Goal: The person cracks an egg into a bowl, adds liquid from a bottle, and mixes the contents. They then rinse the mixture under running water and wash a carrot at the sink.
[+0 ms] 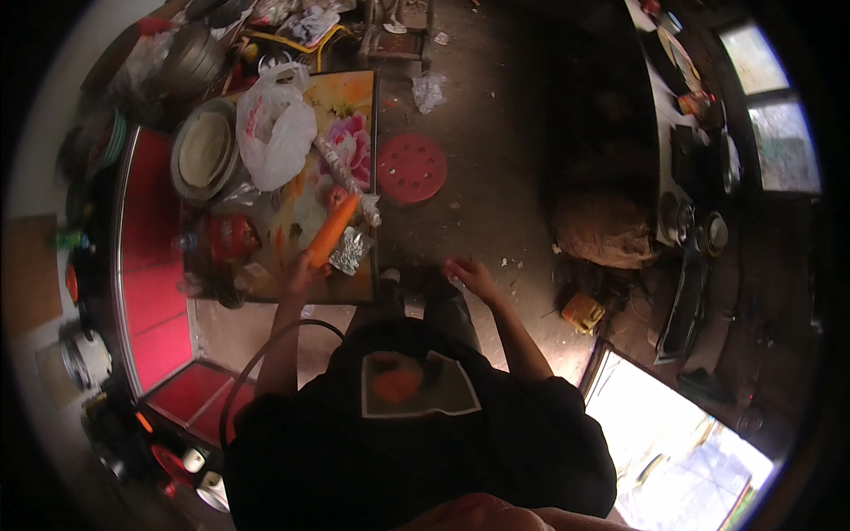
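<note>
My left hand [301,274] is closed round the lower end of a long orange carrot [335,232], held slanting above the flower-patterned table [288,212]. Beside the carrot lies a crumpled piece of silver foil [351,250]. A reddish roundish thing [335,196], too blurred to name, shows by the carrot's far end, next to a long clear plastic wrapper [341,168]. Off the table's right side, my right hand [471,278] hangs over the floor in front of my legs. Its fingers are loosely bent and apart, with nothing visible in them.
A white plastic bag [276,133] and a large basin with bowls [205,155] stand on the far left of the table, a red packet [232,237] nearer. A red round stool [412,168] stands right of it. A brown sack [606,232] and yellow container [583,312] lie farther right.
</note>
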`<state>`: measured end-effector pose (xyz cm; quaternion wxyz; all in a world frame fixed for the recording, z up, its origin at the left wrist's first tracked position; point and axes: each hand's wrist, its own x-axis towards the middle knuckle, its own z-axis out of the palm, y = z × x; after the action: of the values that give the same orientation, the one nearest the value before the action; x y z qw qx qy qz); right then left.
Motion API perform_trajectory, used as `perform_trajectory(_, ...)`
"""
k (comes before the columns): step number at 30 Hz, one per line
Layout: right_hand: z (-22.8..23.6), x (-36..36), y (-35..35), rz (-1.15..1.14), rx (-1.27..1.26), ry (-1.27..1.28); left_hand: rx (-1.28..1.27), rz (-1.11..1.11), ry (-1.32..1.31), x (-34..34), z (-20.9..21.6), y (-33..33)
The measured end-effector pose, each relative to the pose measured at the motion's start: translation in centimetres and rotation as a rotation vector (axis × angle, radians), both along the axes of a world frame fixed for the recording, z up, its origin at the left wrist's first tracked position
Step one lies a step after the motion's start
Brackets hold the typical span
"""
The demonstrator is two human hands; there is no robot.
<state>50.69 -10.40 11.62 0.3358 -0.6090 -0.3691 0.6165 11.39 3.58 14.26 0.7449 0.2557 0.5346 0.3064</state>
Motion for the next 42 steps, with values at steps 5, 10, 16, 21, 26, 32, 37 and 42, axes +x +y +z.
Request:
perform_trajectory(5, 7.0, 2.2, 4.4, -0.084, 0.083, 0.488, 0.037, -0.338, -0.423, 13.5, 5.5, -3.4)
perform_trajectory(10, 12.9, 9.3, 2.0, -0.191, 0.312, 0.756, -0.02, -0.622, -0.548, 29.0, 8.1, -6.3)
perform_trajectory(16, 16.0, 20.2, -4.6, -0.497, 0.333, 0.418, -0.073, -0.957, -0.496, 43.8, 10.2, -10.3)
perform_trajectory(21, 16.3, 25.1, -7.8, -0.759, 0.41, 0.082, 0.188, -0.972, -0.462, 52.7, 11.8, -13.1)
perform_trajectory(26, 16.6, 29.9, -8.8, -0.98, 0.46, 0.107, 0.094, -1.117, -0.488, 59.2, 13.2, -12.8)
perform_trajectory(32, 16.4, 36.7, -9.2, -1.053, 0.428, -0.139, -0.011, -1.389, -0.51, 66.3, 14.2, -8.2)
perform_trajectory(37, 15.6, 42.4, -10.2, -1.038, 0.467, -0.251, 0.038, -1.461, -0.456, 72.4, 15.5, -6.2)
perform_trajectory(42, 12.2, 49.2, -15.4, -1.095, 0.339, -0.313, 0.064, -1.463, -0.462, 78.3, 16.2, -5.1)
